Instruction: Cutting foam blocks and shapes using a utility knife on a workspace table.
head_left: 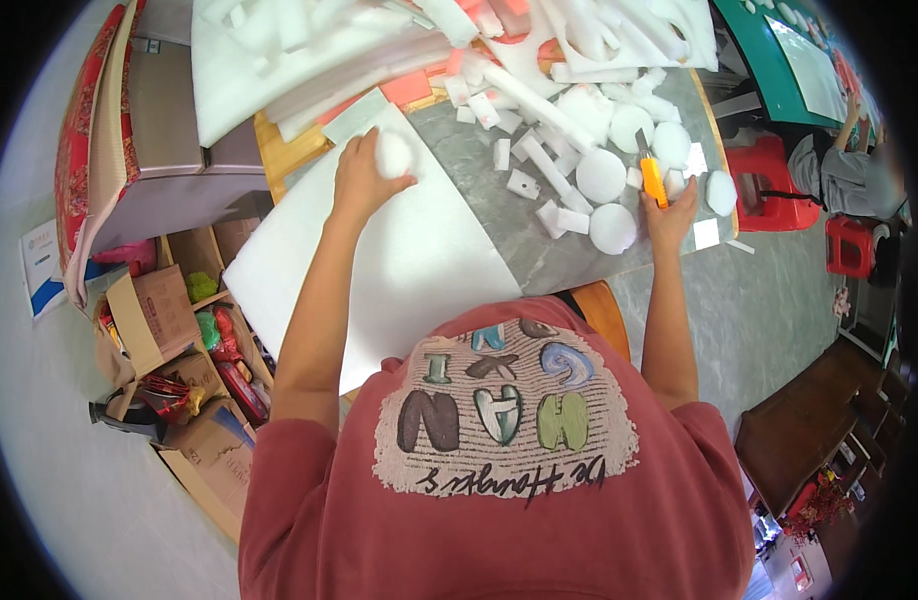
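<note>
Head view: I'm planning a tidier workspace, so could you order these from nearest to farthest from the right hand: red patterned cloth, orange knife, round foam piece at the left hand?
1. Orange knife: in the right hand's grip.
2. Round foam piece: across to the left, at the left hand.
3. Red patterned cloth: far left, beyond the table.

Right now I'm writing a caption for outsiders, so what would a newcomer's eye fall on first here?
Probably the yellow-orange knife in the right hand, bright against white foam pieces on the right part of the grey table. Next, perhaps, the left hand, holding a round foam block at the far part of the large white sheet.
</note>
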`<act>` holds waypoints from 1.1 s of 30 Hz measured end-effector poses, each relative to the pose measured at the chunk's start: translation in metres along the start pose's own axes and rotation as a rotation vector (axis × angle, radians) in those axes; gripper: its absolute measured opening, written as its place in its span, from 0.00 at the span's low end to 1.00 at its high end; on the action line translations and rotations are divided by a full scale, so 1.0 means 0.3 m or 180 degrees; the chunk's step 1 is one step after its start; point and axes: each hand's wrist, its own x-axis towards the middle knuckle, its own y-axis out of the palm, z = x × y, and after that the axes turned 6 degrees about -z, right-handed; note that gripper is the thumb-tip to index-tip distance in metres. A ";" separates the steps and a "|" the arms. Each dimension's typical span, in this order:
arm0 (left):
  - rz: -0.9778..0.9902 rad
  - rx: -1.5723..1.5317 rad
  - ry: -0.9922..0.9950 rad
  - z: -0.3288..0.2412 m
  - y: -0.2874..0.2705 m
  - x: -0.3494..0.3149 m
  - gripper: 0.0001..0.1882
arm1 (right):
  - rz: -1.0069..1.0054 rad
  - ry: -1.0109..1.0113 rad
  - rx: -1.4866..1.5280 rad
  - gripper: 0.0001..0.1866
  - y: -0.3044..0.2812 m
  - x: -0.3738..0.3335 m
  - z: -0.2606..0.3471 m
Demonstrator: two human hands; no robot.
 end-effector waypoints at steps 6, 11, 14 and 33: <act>-0.0523 0.0150 -0.0555 0.089 0.096 -0.027 0.54 | -0.0474 -0.1048 -0.0020 0.35 -0.029 -0.008 0.204; -0.1729 -0.0268 -0.0292 0.205 0.000 -0.176 0.38 | 0.1239 -0.0750 0.1629 0.13 0.035 -0.179 0.432; -0.2440 0.0050 -0.1543 0.591 -0.083 -0.510 0.31 | 0.2264 -0.0850 0.1695 0.15 0.125 -0.339 0.544; -0.0716 -0.1302 -0.3011 0.821 -0.098 -0.830 0.41 | 0.1322 -0.0958 0.0389 0.37 0.111 -0.572 0.448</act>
